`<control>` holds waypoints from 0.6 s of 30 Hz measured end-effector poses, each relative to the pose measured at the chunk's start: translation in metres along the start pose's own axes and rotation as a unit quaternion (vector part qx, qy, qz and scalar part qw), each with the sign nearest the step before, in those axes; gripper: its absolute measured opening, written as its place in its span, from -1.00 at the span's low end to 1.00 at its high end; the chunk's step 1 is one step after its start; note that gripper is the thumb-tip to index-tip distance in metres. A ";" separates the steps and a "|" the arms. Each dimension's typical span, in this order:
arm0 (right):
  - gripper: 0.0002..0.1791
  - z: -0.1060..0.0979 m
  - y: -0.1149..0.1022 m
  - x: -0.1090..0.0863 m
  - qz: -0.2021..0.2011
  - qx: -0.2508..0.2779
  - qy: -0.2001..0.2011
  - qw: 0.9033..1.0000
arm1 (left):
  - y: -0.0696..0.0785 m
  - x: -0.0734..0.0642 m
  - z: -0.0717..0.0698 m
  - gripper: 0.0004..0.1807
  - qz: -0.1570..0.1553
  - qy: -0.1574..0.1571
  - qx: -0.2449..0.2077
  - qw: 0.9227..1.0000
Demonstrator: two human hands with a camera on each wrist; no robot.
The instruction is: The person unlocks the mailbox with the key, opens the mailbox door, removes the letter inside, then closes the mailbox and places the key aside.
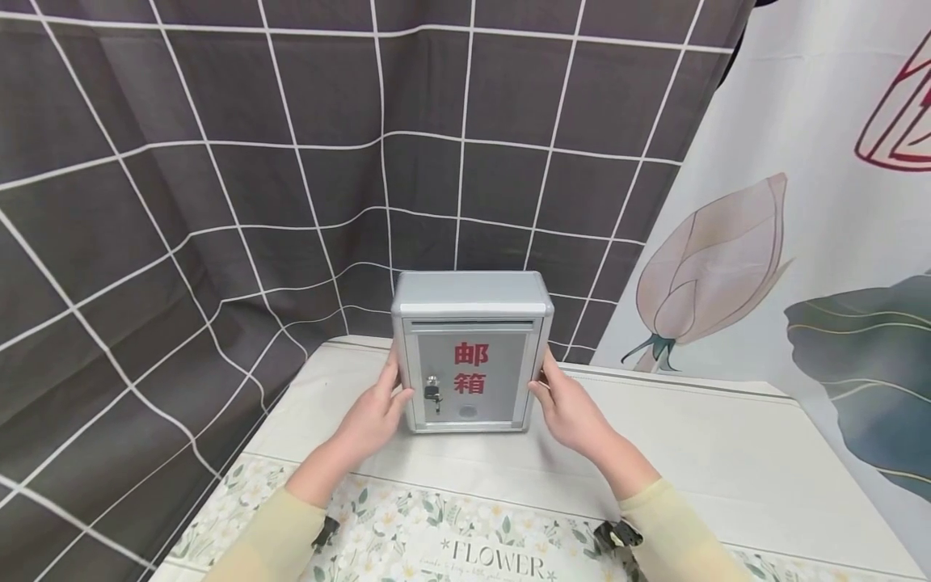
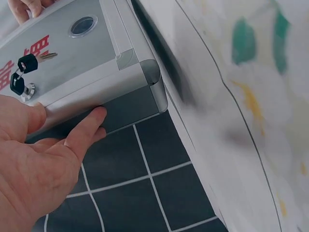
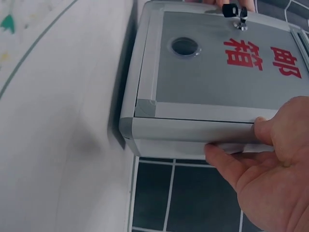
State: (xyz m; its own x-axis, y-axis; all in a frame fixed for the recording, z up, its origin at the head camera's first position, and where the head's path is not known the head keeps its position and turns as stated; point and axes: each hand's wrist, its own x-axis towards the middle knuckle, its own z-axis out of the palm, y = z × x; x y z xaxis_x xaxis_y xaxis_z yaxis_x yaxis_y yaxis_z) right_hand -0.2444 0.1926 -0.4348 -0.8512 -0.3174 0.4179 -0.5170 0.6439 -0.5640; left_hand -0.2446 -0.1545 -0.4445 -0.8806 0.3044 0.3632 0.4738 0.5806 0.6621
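A grey metal mailbox (image 1: pixel 476 356) with red characters on its front stands upright between my two hands, over the back of the table. My left hand (image 1: pixel 372 416) grips its left side, thumb at the front edge and fingers along the side panel. On the opposite side, my right hand (image 1: pixel 575 408) holds it the same way, as the right wrist view also shows. Two keys with black heads (image 2: pixel 28 63) hang at the door's lock. A small round window (image 3: pixel 185 46) is set low in the door. Whether the base touches the table is hard to tell; a dark shadow lies under it.
The table (image 1: pixel 698 436) wears a white cover with a floral band (image 1: pixel 385 509) along its front. Behind and to the left hangs a dark curtain (image 1: pixel 320 89) with white grid lines. A white curtain with a printed lotus bud (image 1: pixel 709 263) hangs at the right.
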 end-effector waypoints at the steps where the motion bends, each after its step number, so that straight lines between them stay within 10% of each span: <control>1: -0.13 -0.002 0.001 -0.003 0.004 -0.002 -0.001 1.000 | 0.000 0.002 0.002 -0.04 0.002 -0.004 -0.002 1.000; 18: -0.22 -0.031 0.011 -0.038 0.065 -0.019 0.011 0.998 | 0.020 0.021 0.033 -0.05 -0.006 -0.049 -0.016 0.999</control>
State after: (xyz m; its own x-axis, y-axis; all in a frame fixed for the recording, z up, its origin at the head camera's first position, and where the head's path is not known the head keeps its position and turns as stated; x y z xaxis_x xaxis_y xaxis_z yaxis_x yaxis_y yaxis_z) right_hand -0.2150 0.2335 -0.4350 -0.9084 -0.2140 0.3591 -0.3982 0.7044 -0.5875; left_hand -0.2540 -0.1117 -0.4446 -0.8820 0.3710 0.2905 0.4621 0.5599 0.6877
